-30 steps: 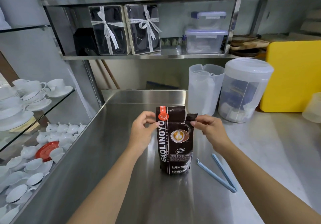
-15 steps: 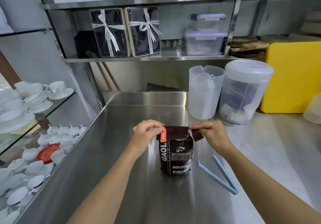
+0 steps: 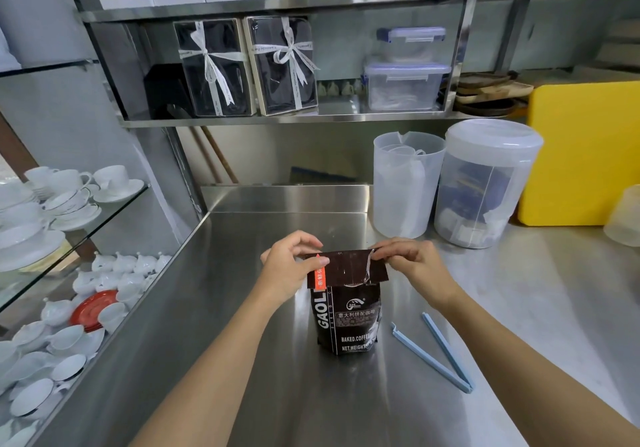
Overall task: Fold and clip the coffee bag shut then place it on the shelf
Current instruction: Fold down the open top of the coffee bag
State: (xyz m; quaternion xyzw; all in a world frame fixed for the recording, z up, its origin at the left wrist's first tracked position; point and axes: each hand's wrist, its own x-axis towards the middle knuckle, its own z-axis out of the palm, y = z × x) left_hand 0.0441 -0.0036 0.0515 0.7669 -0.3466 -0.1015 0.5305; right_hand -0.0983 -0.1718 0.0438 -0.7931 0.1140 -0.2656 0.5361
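A dark brown coffee bag (image 3: 348, 322) stands upright on the steel counter (image 3: 277, 394), its top flap folded forward and down over the front. My left hand (image 3: 289, 266) pinches the flap's left end by the orange strip. My right hand (image 3: 412, 263) pinches the right end, where a torn corner shows. A light blue bag clip (image 3: 436, 353) lies open in a V on the counter just right of the bag, touched by neither hand. The steel shelf (image 3: 287, 121) runs along the wall above the counter.
On the shelf stand two ribboned gift boxes (image 3: 249, 65) and stacked clear containers (image 3: 407, 72). A plastic jug (image 3: 405, 186), a lidded plastic tub (image 3: 485, 186) and a yellow board (image 3: 585, 152) stand behind the bag. Glass shelves of white cups (image 3: 62, 197) line the left.
The bag's top stood upright a second ago. Both hands have bent it forward and down, and the fold now lies flatter against the front.
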